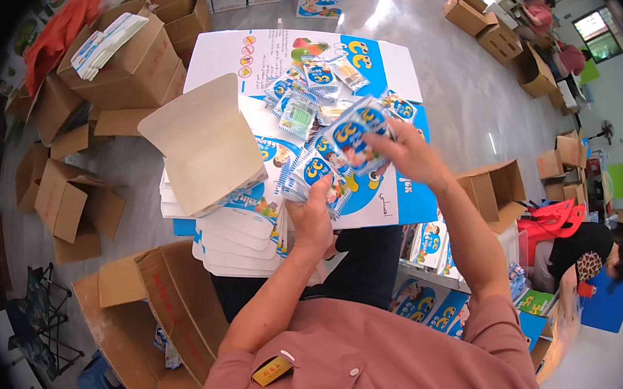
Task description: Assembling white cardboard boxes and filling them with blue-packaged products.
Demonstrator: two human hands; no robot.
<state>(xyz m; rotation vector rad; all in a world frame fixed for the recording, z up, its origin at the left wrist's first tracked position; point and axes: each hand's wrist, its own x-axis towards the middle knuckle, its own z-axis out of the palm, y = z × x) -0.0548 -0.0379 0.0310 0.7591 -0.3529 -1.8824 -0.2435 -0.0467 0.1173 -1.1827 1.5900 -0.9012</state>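
My left hand [311, 219] is closed on a small blue-and-white wrapped packet [315, 171], with its thumb lying over the front. In my right hand [412, 155], slightly blurred, is another blue-and-white packet [355, 134], gripped by its right side just above the left one. Behind both hands lies a loose pile of wrapped packets [298, 112], some with clear windows showing pale green or cream contents. They rest on a printed white-and-blue cardboard surface [397, 71]. To the left of my left hand, a small carton [208, 148] stands with its pale flap raised.
Stacked flat cartons [234, 242] fan out at the surface's near left. Large brown boxes [159, 301] stand left, with another open brown box [494, 186] at right. Printed boxes [433, 307] sit by my right elbow. A co-worker [587, 256] is at far right.
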